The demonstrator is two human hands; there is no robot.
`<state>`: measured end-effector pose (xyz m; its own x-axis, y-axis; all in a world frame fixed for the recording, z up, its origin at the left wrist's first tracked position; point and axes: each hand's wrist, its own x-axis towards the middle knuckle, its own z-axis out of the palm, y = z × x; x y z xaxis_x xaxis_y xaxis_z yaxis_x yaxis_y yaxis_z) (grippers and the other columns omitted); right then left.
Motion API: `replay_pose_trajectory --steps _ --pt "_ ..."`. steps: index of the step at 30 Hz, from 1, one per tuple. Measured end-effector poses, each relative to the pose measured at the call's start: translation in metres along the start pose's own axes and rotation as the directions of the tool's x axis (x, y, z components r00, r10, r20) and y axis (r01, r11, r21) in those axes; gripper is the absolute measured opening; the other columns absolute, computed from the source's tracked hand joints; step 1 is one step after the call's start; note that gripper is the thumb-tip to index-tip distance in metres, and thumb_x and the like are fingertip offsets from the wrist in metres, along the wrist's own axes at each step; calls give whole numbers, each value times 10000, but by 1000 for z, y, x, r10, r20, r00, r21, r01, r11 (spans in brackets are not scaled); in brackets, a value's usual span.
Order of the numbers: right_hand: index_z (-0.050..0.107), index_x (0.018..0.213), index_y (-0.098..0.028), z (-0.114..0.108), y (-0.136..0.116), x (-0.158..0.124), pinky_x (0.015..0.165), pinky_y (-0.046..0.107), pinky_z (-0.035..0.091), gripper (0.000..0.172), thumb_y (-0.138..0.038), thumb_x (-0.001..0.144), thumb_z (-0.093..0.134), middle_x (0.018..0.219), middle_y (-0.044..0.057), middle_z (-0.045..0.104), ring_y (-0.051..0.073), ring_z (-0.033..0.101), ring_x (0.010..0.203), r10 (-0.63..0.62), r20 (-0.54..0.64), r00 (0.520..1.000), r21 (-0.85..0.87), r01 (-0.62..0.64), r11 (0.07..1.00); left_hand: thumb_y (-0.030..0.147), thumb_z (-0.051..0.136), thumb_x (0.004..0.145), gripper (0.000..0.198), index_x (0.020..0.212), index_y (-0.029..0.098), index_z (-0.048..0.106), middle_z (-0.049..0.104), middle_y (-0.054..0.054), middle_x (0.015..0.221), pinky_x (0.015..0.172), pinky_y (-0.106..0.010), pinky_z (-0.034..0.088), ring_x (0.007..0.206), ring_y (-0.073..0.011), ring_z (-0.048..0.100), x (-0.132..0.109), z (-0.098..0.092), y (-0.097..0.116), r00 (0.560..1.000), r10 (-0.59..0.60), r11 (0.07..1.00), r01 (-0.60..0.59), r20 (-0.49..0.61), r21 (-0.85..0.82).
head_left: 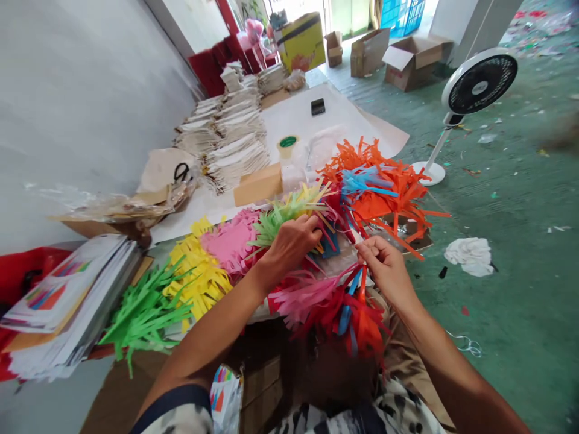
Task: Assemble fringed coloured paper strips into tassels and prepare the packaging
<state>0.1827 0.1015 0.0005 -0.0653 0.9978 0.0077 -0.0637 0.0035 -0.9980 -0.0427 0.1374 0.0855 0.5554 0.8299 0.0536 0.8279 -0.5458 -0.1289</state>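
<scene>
Heaps of fringed coloured paper lie before me: green (145, 310), yellow (201, 274), pink (230, 241), light green (283, 214), orange (377, 181) and a red bundle (335, 307) hanging over my lap. My left hand (289, 244) is closed, its fingers pressed down into the light green and blue fringes. My right hand (384, 262) pinches thin red and orange strips at the top of the red bundle, just right of the left hand.
Stacks of folded white paper bags (230, 132) run along the wall, with scissors (181, 172) and a tape roll (288, 144) beside them. Printed sheets (67, 295) lie at the left. A standing fan (473, 90) and cardboard boxes (407, 57) are on the green floor.
</scene>
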Motion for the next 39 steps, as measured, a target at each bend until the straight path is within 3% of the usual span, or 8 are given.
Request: replay_pose_trajectory --steps 4,8,11,15,23,27,29,39 --pt "640 821 -208 -1 1 -1 533 284 258 377 -557 953 693 657 -35 545 115 360 557 2 9 1000 -16 -2 1000 111 598 982 216 963 212 788 726 -59 1065 747 -270 483 948 -174 653 3 8 -18 972 -94 955 26 -218 -296" --pt "633 806 -210 0 1 0 570 290 288 374 -546 960 683 663 -33 548 122 389 582 -8 2 1000 -38 8 999 255 758 897 64 898 215 808 764 -47 1004 687 -238 512 783 -118 667 1 -3 -48 813 -366 717 -66 -454 -694" --pt "632 804 -212 0 1 1 595 294 308 367 -539 964 680 670 -29 559 128 413 604 -16 7 1000 -34 16 999 333 813 841 151 902 195 803 783 -40 933 443 -205 364 485 -47 506 4 -17 -70 702 -613 416 -103 -362 -903" --pt "639 814 -216 0 2 0 592 294 306 351 -529 968 681 675 -31 552 126 412 604 -24 6 1000 -22 24 999 396 887 772 247 864 183 803 733 -13 737 387 -197 290 429 -39 459 11 -34 -94 740 -628 191 -153 -240 -970" --pt "656 848 -212 -1 1 -2 548 286 275 351 -543 957 692 668 -37 524 119 373 576 -25 -42 999 31 27 999 315 737 986 167 1107 206 775 752 23 916 539 -218 398 610 -38 560 12 -83 -65 411 -517 644 -391 -751 -657" --pt "636 850 -223 0 -3 -7 529 278 275 328 -522 982 669 646 -48 508 112 358 543 -32 -105 994 83 41 996 229 641 1028 123 1095 216 743 740 -25 956 692 -266 486 784 -110 642 13 -56 10 840 -32 700 -368 -541 -612" --pt "639 840 -224 1 -6 -10 533 273 291 307 -491 985 678 642 -47 519 110 378 545 -65 -136 989 103 79 992 233 592 1045 174 1190 206 684 721 -14 907 710 -269 475 759 -114 625 15 -28 41 941 -11 669 -245 -340 -702" --pt "707 1092 -217 -6 -4 -7 488 257 250 306 -484 945 723 689 -39 612 94 390 510 17 -53 998 227 -4 974 304 604 1011 126 1076 215 543 683 19 905 779 -244 484 796 -117 625 15 29 66 993 -116 302 35 0 -953"
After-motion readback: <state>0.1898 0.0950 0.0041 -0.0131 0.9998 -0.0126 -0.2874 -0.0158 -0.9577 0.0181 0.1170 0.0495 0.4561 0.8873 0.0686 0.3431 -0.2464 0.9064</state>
